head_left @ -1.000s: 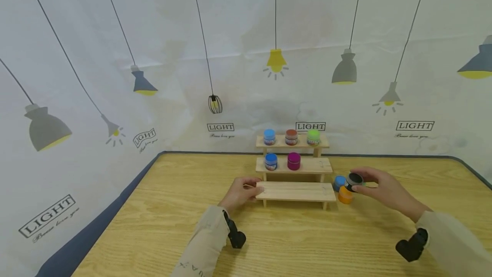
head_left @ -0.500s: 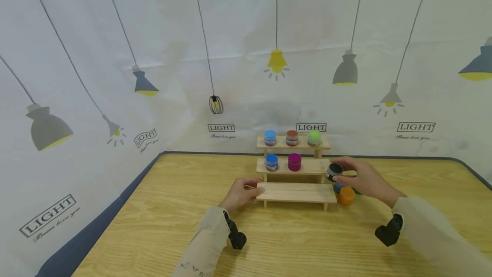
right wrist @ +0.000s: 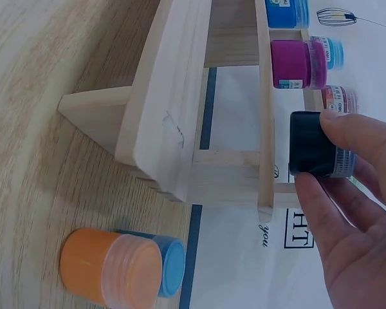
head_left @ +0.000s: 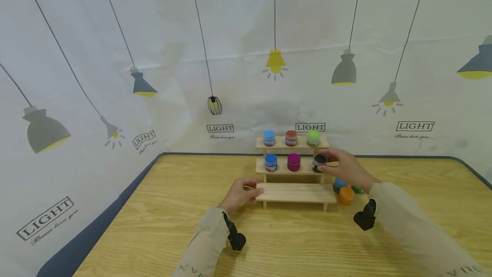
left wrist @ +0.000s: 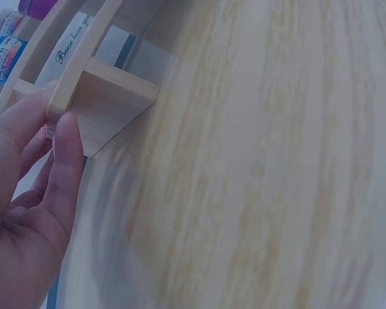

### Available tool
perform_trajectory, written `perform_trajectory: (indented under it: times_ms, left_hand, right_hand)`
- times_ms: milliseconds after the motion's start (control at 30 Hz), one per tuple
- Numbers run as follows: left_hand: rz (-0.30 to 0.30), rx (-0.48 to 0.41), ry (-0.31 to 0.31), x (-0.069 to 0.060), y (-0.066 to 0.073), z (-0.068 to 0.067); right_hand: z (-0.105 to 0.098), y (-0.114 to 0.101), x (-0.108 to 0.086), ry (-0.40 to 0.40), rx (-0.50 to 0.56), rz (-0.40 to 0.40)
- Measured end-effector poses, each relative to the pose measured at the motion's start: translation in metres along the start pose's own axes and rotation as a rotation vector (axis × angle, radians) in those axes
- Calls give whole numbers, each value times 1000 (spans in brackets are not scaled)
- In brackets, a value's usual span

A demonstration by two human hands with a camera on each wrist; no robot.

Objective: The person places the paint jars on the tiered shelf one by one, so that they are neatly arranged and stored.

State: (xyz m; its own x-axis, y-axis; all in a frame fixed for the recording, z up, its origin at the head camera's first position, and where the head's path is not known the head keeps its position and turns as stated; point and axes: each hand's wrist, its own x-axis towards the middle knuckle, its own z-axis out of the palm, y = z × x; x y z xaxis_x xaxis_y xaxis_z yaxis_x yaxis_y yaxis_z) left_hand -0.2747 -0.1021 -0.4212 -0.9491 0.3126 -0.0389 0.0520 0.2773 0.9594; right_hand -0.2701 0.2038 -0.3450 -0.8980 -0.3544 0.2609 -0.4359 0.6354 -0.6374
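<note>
Your right grip (head_left: 347, 169) is pinching a black jar (head_left: 319, 164), with the thumb on one side and the fingers on the other. The black jar is upright at the right end of the middle shelf (head_left: 306, 167). (From your right wrist, a thin gap shows between the jar and the wood, so it looks to be just over the shelf.)

On that same shelf, a blue jar (head_left: 270, 163) sits at the left end and a purple jar (head_left: 294, 162) sits in the middle, next to the black one but apart from it.

Your left grip (head_left: 239, 195) is holding the left end of the bottom shelf (right wrist: 164, 109), with the thumb and fingers pinched on the wood. The three shelves make a wooden stand (head_left: 296, 192), like little stairs, on the desk (head_left: 284, 247).

Up on the top shelf (head_left: 260, 142) you have a light blue jar (head_left: 269, 139), a brown-red jar (head_left: 291, 138) and a light green jar (head_left: 313, 139), all in a row.

To the right of the stand, an orange jar (head_left: 346, 195), a second blue jar (head_left: 340, 184) and a dark green jar (head_left: 357, 190) are close together on the desk. Behind it all hangs a pale sheet (head_left: 238, 25) with lamp pictures on it.
</note>
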Motion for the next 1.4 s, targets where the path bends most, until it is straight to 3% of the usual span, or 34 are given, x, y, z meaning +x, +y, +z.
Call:
perform_trajectory:
  times_ms: [467,867,1100,1400]
  left_hand:
    - [12,-19,-11,-1,1,-1]
    - [12,-10,-16,-21,29,1]
    - [19,-11,-18,-19,26,1]
    - [19,-9,-15,-15,21,0]
  right_hand:
    - [9,7,9,-14,35,10]
    - [11,9,7,-10,53,19]
    - [9,9,6,-14,68,13]
    - [-4,15,1,-56,168,54]
